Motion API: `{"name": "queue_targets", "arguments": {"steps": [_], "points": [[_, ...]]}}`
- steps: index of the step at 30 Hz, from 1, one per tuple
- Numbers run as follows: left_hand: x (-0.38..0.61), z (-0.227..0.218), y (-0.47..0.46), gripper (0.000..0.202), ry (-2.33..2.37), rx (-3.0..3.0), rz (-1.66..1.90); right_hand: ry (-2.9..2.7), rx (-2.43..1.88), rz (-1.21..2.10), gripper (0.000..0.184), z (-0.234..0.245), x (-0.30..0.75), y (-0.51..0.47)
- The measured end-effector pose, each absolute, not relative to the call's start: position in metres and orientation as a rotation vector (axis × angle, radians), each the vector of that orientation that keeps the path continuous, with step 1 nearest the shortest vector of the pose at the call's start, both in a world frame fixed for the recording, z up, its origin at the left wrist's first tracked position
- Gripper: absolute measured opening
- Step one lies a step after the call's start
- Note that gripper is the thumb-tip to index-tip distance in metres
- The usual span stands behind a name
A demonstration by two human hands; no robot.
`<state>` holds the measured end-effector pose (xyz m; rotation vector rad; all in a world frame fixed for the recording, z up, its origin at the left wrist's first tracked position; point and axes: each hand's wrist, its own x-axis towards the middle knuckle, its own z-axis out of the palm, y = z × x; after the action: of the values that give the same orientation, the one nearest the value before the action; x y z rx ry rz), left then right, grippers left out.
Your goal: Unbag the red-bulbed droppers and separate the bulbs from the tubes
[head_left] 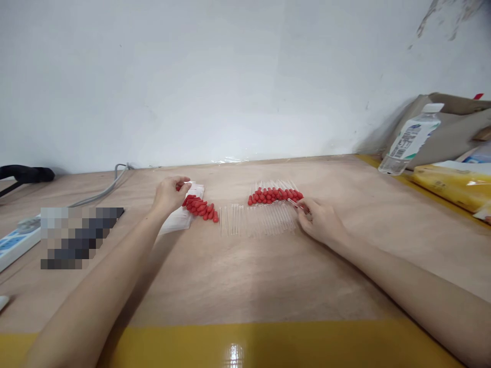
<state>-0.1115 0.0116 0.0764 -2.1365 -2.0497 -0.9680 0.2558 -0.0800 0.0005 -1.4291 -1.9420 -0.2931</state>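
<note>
My left hand (171, 194) is closed, its fingertips pinched on a small red rubber bulb (179, 187). It hovers over a stack of white paper slips (176, 220). More red rubber bulbs (201, 207) lie in a slanted heap at the stack's right edge. In my right hand (320, 220), thumb and fingers grip one end of a thin clear tube (292, 203). Beside that hand, a row of clear tubes (264, 221) lies side by side on the table. Behind them are several droppers with red bulbs (274, 195), their clear tubes pointing toward the wall.
A plastic bottle (412, 138) leans against a grey bag (452, 128) at the back right, near a yellow packet (452, 179). On the left are a power strip (19, 243), a grey cable (103, 190) and a blurred dark object (80, 237). Yellow tape (245, 345) covers the table's front edge.
</note>
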Motion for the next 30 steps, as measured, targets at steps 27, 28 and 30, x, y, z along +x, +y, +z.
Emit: {"name": "queue_targets", "arguments": {"steps": [27, 28, 30], "points": [[-0.04, 0.03, -0.052, 0.078, -0.847, -2.759, -0.152, -2.479, -1.009, -0.226, 0.083, 0.009, 0.262, -0.081], [-0.042, 0.029, -0.05, 0.077, -0.836, -2.758, -0.128, -2.472, -1.021, -0.243, 0.085, 0.008, 0.262, -0.079], [-0.045, 0.029, -0.044, 0.072, -0.8, -2.755, -0.103, -2.444, -1.051, -0.281, 0.086, 0.005, 0.264, -0.074]]}}
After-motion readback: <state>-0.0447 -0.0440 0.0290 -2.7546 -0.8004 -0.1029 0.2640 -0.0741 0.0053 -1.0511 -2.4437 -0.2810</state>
